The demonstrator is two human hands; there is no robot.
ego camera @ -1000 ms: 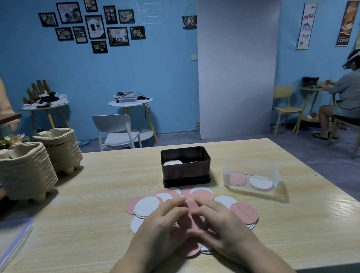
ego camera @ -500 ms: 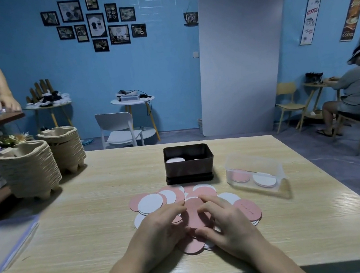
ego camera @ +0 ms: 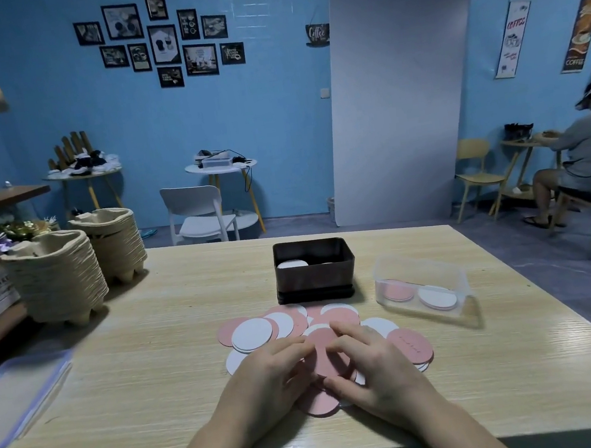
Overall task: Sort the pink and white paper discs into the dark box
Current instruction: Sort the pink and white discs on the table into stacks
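1. Step in hand: lifting one pink disc [ego camera: 326, 350] off the pile [ego camera: 263, 334], which lies on the table [ego camera: 153, 353] just in front of the box [ego camera: 314, 270].
2. Right hand [ego camera: 379, 373]: its grip is clamped on the disc, forefinger at the far edge and thumb at the near edge.
3. Left hand [ego camera: 268, 379]: bent fingers meet the disc's left edge. Whether this grip pinches or merely steadies, I cannot tell.
4. The box stands open-topped, with at least one white disc visible inside. Most discs remain on the table, so the task appears to be at an early stage.
5. Recommended handling:
   - The discs are thin and overlap. Peel the edge up first and confirm that only one comes away.
   - Hold the neighbours down with the left hand so the pile does not slide.
   - Carry the disc flat over the near wall of the box and lay it on its own colour's stack.
6. Risk: a clear tub [ego camera: 421, 286], just right of the box, holds a pink stack and a white stack. It is not the stated target.
7. Legible writing: a wall plaque [ego camera: 318, 33] reads "Coffee". A white banner [ego camera: 514, 38] is headed "COFFEE". A dark poster [ego camera: 581, 34] carries "COFFEE" near its foot.
8. A pink disc at the pile's right edge bears a line of print that is too small to read.
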